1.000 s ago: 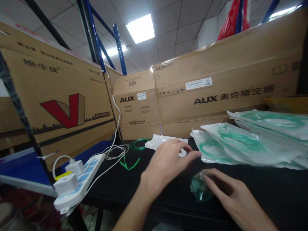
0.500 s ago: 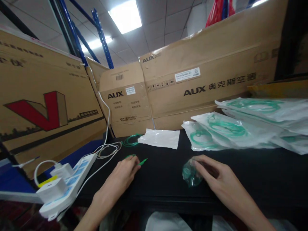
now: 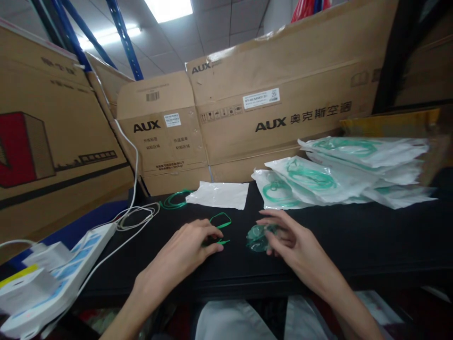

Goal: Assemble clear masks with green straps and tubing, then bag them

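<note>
My left hand point(image 3: 198, 241) is closed on a thin green elastic strap point(image 3: 226, 222), pinched between thumb and fingers. A loop of the strap sticks up past the fingers, and a short end shows by the thumb. To the right, a clear green plastic oxygen mask point(image 3: 257, 238) rests on the black tabletop. Around its right side is my right hand point(image 3: 286, 236), fingers spread, with the index finger stretched over the mask and the thumb against it. Some of the mask is hidden behind the fingers.
A white pouch point(image 3: 219, 194) lies at the back beside coiled green tubing point(image 3: 173, 200). White packets point(image 3: 318, 184) with green tubing are piled at right. A power strip point(image 3: 67, 274) with plugs and a white cable point(image 3: 130, 222) sits left. Cardboard panels point(image 3: 230, 127) wall the back.
My left hand has moved right with the strap, whose loop now shows. My right hand's fingers have spread from their pinch on the mask. The whole view has shifted right.
</note>
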Demonstrator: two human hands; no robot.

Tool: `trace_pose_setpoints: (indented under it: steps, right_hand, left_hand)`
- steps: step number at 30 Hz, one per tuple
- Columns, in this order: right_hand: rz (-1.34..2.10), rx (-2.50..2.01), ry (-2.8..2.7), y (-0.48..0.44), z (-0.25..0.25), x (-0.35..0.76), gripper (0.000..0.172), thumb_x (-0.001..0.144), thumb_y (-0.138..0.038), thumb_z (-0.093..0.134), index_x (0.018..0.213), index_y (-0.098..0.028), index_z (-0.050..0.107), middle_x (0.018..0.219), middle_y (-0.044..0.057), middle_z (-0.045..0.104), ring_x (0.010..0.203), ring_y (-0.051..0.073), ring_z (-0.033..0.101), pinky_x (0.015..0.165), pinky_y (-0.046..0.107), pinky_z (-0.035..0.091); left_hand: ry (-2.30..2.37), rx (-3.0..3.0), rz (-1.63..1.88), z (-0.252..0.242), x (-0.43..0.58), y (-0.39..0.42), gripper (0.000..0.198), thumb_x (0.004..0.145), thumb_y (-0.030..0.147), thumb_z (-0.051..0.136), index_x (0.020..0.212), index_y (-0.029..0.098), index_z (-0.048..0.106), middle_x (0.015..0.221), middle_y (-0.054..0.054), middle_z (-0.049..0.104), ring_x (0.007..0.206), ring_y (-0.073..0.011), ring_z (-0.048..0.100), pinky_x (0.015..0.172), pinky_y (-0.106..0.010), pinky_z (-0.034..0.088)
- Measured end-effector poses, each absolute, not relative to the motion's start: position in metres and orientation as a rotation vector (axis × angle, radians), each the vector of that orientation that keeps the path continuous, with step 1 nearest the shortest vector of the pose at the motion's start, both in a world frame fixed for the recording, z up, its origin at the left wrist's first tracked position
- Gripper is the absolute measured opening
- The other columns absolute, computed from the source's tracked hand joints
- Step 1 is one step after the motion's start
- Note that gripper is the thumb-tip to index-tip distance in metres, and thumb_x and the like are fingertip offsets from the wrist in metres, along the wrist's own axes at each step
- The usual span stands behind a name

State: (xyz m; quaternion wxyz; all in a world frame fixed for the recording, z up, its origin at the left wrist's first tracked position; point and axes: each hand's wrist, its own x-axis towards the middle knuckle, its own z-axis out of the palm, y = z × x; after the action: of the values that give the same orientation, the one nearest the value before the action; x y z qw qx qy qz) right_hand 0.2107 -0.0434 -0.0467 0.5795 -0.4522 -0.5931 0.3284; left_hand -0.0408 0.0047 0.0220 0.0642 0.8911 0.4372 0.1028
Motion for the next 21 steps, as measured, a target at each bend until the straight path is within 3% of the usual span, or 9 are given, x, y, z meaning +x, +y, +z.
trace_pose_setpoints:
  steps: [4,6,9,12,16,21]
  right_hand:
    - [0.675,-1.121,-1.485,-0.047,-0.045,0.212,0.024,0.087,-0.035,0.068,0.105,-0.022,0.075,0.104,0.006,0.077,0.059,0.013,0.067,0.06,0.024,0.056]
    - [0.641,-1.188,-1.432,-0.048,-0.041,0.21,0.024,0.088,-0.04,0.068,0.099,-0.02,0.077,0.078,0.004,0.076,0.05,0.013,0.064,0.051,0.023,0.05]
    - [0.577,-1.291,-1.372,-0.047,-0.037,0.206,0.029,0.089,-0.044,0.066,0.099,-0.019,0.077,0.047,-0.001,0.063,0.042,0.015,0.059,0.043,0.022,0.042]
    - [0.576,-1.326,-1.344,-0.046,-0.036,0.2,0.032,0.09,-0.046,0.065,0.102,-0.018,0.078,0.048,0.0,0.065,0.039,0.014,0.057,0.041,0.021,0.041]
    - [0.6,-1.291,-1.334,-0.045,-0.038,0.197,0.04,0.093,-0.047,0.063,0.116,-0.017,0.077,0.052,0.0,0.068,0.04,0.013,0.057,0.042,0.021,0.044]
    - [0.574,-1.228,-1.38,-0.047,-0.037,0.197,0.036,0.094,-0.041,0.064,0.117,-0.017,0.078,0.063,0.003,0.072,0.044,0.012,0.057,0.042,0.021,0.043]
  left_hand:
    - [1.197,2.687,0.366,0.021,-0.033,0.006,0.013,0.097,0.03,0.064,0.096,0.027,0.076,0.103,0.0,0.073,0.101,-0.0199,0.066,0.09,-0.029,0.044]
    - [1.182,2.655,0.441,0.024,-0.027,0.004,0.012,0.097,0.029,0.063,0.095,0.026,0.075,0.101,0.001,0.074,0.099,-0.0195,0.066,0.089,-0.028,0.044]
    - [1.174,2.592,0.57,0.033,-0.016,0.0,0.012,0.097,0.031,0.064,0.099,0.027,0.075,0.1,0.003,0.075,0.095,-0.0184,0.068,0.085,-0.027,0.044]
    - [1.144,2.559,0.706,0.041,-0.009,-0.004,0.01,0.095,0.029,0.066,0.097,0.026,0.075,0.097,0.003,0.077,0.09,-0.017,0.069,0.081,-0.026,0.045]
    - [1.039,2.577,0.826,0.041,-0.006,-0.005,0.011,0.094,0.025,0.068,0.1,0.026,0.077,0.101,0.003,0.078,0.095,-0.0168,0.07,0.087,-0.025,0.045]
    - [0.959,2.597,0.849,0.035,-0.002,-0.003,0.01,0.095,0.024,0.068,0.099,0.025,0.077,0.098,0.004,0.078,0.092,-0.0157,0.069,0.086,-0.024,0.046]
